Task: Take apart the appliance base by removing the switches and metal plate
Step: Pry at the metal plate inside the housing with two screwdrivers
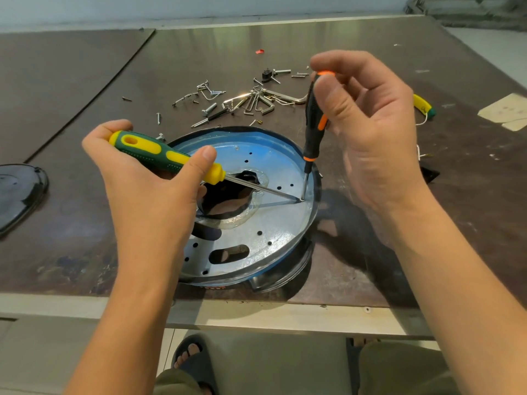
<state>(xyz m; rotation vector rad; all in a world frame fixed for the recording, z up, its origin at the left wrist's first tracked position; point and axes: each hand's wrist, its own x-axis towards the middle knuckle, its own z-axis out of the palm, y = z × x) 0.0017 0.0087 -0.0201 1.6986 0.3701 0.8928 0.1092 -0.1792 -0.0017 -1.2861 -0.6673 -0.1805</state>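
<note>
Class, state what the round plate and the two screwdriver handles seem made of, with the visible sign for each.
Round plate: probably sheet metal, bright silvery finish; it reflects light and has punched holes. Green-and-yellow handle: likely plastic with rubbery grip; dotted texture shows. Black-and-orange handle: apparently hard plastic; smooth, faintly glossy.

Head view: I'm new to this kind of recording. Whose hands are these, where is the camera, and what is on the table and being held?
There is no machine here. A person works bare-handed, and the camera sits on their head, looking down. The left hand grips a green and yellow screwdriver. The right hand pinches a black and orange screwdriver, held upright. Both tips meet near the right rim of the metal plate on the appliance base. Behind it on the table lie loose screws and hex keys.
</note>
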